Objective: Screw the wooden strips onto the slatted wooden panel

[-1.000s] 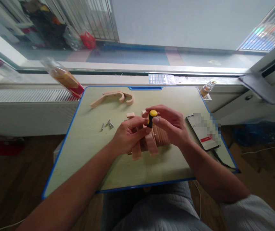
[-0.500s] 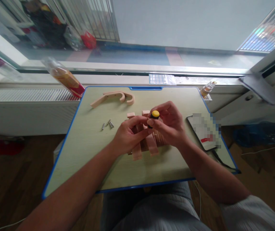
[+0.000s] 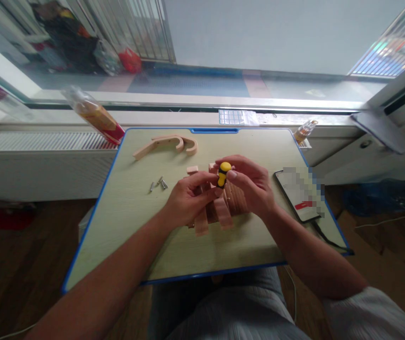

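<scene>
A stubby yellow-and-black screwdriver stands nearly upright between my hands, over the wooden work. My left hand is closed, thumb and fingertips pinching around its lower end. My right hand has its thumb and fingers on the handle from the right side. Underneath lies a brown slatted wooden board, crossed by two pale wooden strips. The screwdriver's tip is hidden behind my fingers. Several metal screws lie on the table left of my left hand.
Two curved pale wooden pieces lie at the back left of the blue-edged table. A phone with a black strap rests at the right. Bottles stand beyond the table's back corners, near the window sill.
My right fingers have shifted on the screwdriver handle, so more of its yellow side shows. The handle has tilted slightly. My left hand has stayed in place.
</scene>
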`<action>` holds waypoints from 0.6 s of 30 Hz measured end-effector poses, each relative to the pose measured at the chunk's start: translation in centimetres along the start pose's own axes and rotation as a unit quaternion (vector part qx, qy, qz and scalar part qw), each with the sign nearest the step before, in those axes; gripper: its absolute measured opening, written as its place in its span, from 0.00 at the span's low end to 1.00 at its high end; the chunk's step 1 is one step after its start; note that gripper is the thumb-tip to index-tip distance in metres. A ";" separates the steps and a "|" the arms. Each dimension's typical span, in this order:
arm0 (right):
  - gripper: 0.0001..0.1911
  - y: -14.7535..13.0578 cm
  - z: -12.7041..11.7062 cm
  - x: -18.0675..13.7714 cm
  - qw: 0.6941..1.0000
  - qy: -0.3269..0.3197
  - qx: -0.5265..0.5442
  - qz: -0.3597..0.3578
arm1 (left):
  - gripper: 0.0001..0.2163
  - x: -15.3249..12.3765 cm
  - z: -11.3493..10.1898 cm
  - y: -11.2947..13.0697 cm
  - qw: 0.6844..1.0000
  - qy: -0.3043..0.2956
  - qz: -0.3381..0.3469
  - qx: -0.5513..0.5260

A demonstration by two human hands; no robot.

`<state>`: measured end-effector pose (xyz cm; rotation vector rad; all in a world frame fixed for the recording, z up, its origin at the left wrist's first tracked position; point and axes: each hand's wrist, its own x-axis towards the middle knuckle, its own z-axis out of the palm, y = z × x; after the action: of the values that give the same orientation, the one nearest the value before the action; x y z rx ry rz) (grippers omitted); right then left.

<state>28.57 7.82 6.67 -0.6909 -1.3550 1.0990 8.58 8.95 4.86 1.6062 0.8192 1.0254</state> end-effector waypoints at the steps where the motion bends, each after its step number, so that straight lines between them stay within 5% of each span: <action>1: 0.11 0.0 0.0 0.0 1.000 0.002 0.000 -0.004 | 0.16 0.0 0.0 0.0 1.000 -0.001 0.001 0.003; 18: 0.17 0.8 0.4 -0.2 0.998 0.016 -0.050 -0.039 | 0.17 -0.1 0.4 0.0 0.999 0.031 0.003 -0.028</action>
<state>28.08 7.82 5.94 -0.7197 -1.4049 0.9600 8.87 8.73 4.84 1.5368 0.8199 1.0971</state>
